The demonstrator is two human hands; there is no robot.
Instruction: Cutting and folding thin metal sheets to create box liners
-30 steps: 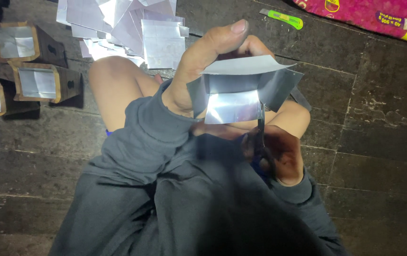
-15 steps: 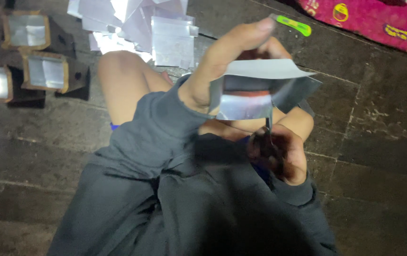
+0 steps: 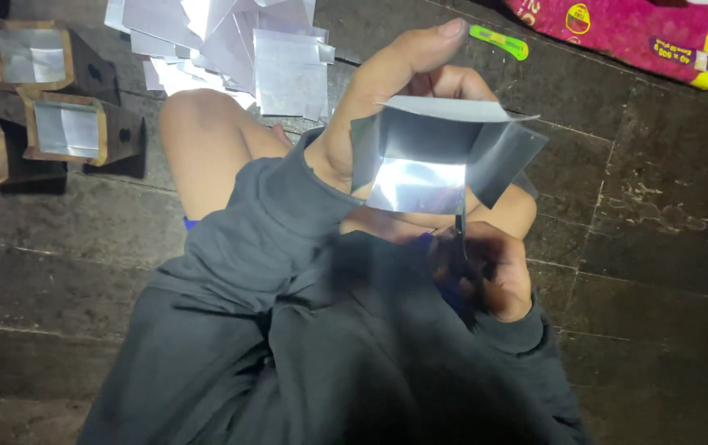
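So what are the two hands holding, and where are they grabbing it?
The left hand pinches the folded silver foil sheet at its upper left edge. The right hand grips dark scissors by the handles, blades pointing up at the sheet's bottom edge.

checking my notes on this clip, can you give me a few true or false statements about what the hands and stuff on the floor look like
1. The left hand holds a folded silver sheet. True.
2. The right hand holds scissors below the sheet. True.
3. The green cutter is in the right hand. False: it lies on the floor, apart from both hands.
4. The silver-lined brown boxes sit to the right of the person. False: they sit on the floor at the left.
5. A pile of silver sheets lies beyond the bare knee. True.
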